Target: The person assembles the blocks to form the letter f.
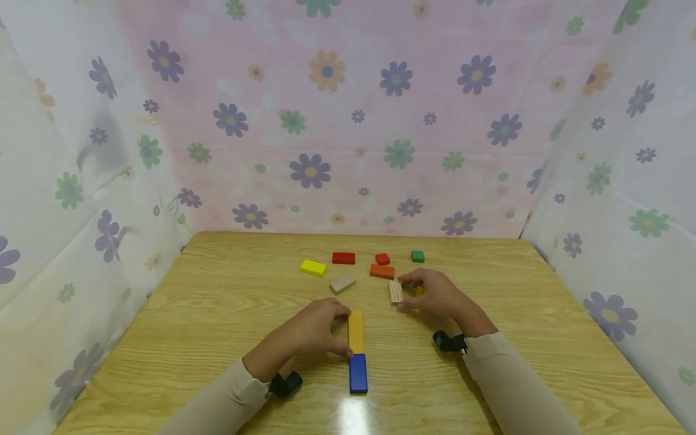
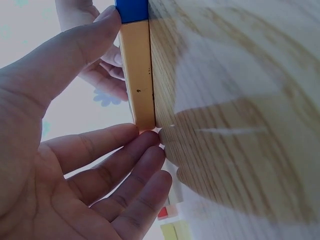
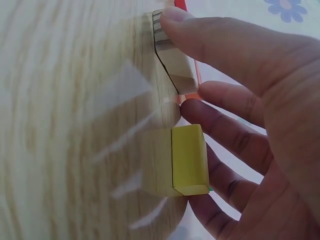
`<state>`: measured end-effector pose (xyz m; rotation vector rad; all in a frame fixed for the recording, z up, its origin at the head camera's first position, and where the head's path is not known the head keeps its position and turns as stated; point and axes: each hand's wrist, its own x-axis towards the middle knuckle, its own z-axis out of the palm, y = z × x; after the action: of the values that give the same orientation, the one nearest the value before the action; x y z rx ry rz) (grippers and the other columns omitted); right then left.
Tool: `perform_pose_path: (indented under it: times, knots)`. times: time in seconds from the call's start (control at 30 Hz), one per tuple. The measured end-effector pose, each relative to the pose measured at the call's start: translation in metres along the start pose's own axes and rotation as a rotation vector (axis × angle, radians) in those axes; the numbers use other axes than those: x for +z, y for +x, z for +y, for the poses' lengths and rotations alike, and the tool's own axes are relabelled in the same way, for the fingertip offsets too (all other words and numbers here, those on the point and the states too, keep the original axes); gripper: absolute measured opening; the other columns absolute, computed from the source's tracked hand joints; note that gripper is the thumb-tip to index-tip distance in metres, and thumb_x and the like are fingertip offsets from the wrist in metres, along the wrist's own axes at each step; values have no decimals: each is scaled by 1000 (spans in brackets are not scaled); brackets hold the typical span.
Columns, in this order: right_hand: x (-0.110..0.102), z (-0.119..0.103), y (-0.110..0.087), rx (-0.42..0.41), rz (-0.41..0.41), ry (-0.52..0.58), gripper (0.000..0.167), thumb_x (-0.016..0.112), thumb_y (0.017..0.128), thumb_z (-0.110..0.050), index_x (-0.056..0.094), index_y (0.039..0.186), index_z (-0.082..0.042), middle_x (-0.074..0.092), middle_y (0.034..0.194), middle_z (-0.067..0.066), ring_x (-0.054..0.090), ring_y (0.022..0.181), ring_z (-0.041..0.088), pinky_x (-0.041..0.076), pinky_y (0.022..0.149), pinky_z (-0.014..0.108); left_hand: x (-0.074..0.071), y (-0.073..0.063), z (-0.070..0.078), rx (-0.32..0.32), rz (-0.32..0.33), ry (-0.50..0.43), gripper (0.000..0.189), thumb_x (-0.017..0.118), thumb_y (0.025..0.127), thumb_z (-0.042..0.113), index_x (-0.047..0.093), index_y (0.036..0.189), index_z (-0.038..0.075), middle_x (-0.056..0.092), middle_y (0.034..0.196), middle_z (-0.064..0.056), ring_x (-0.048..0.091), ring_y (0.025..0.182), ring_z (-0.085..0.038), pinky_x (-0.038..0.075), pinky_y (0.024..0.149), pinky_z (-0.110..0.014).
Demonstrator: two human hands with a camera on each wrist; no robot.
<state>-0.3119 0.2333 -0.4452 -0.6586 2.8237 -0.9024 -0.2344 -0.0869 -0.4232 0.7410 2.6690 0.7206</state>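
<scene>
Your right hand point(image 1: 435, 295) is at the striped natural-wood block point(image 1: 396, 292), which lies flat on the table point(image 1: 244, 338) just beyond and to the right of the amber block point(image 1: 355, 331), your landmark. Your thumb tip meets its near end and your index fingertip its far end, a lengthwise pinch with thumb and finger set apart by the block's length; the other fingers fan loosely. How hard you press, you cannot tell from these views.

The block looks like solid wood, so expect it to be light, stiff and hard to damage; its smooth faces may slide a little under dry fingertips. The two ends or the long sides should offer the surest hold. Beneath your hand, farther right of the amber block, sits a small yellow block point(image 3: 189, 160), unheld; a loose finger could nudge it.

Your left hand point(image 1: 312, 329) is spread along the amber block's left side, index fingertip touching its far end, thumb by the seam where the blue block point(image 1: 357, 373) meets its near end, rather than wrapped around either.
</scene>
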Motion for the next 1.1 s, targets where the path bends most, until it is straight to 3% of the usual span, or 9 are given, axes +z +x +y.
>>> perform_pose_path:
  times: [0.53, 1.1]
  knots:
    - [4, -1, 0, 40, 14, 10, 60, 89, 81, -43, 69, 132, -18, 69, 126, 0, 62, 115, 23, 51, 104, 50, 1, 0, 0, -2, 3, 0, 82, 92, 76, 47, 62, 142, 8, 60, 144, -6, 53, 137, -27, 43, 115, -45]
    - [6, -11, 4, 22, 55, 26, 61, 91, 77, -45, 70, 125, -15, 70, 121, 1, 63, 115, 25, 53, 102, 50, 0, 0, 1, -5, -3, -5, 83, 91, 76, 47, 62, 142, 7, 59, 145, -7, 52, 138, -28, 43, 116, -47]
